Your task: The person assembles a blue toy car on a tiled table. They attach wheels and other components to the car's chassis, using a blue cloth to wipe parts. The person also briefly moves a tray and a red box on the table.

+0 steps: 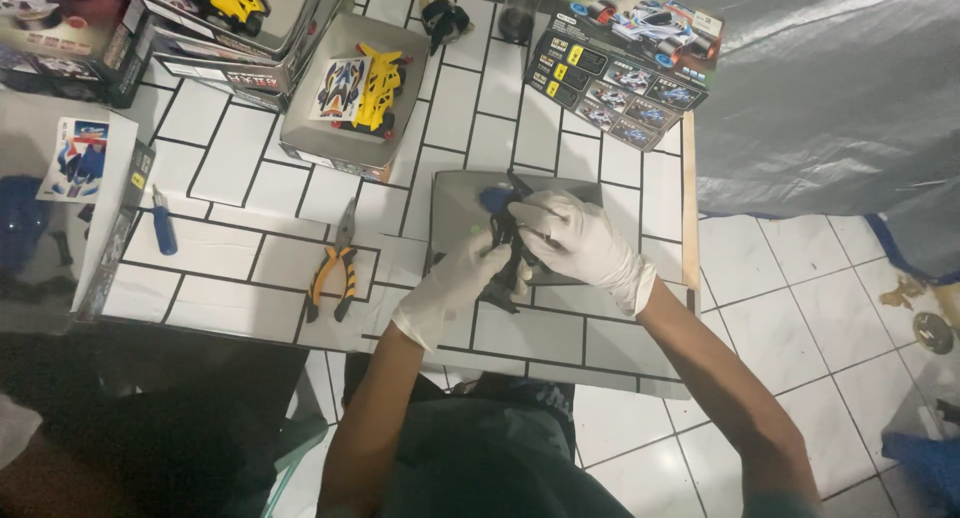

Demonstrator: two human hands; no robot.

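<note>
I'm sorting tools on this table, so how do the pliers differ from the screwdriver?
The pliers have orange-and-black handles spread apart; the screwdriver has one blue handle. The pliers are larger and lie nearer the gloved left hand; the screwdriver lies farther off, beside a grey box. Both lie flat and untouched on the tile-patterned table.

Dim, bluish indoor light; glare whitens the gloves, the lower left corner sinks into shadow, and detail is soft.

Gloved hands largely hide the dark chassis (505,240).
</note>
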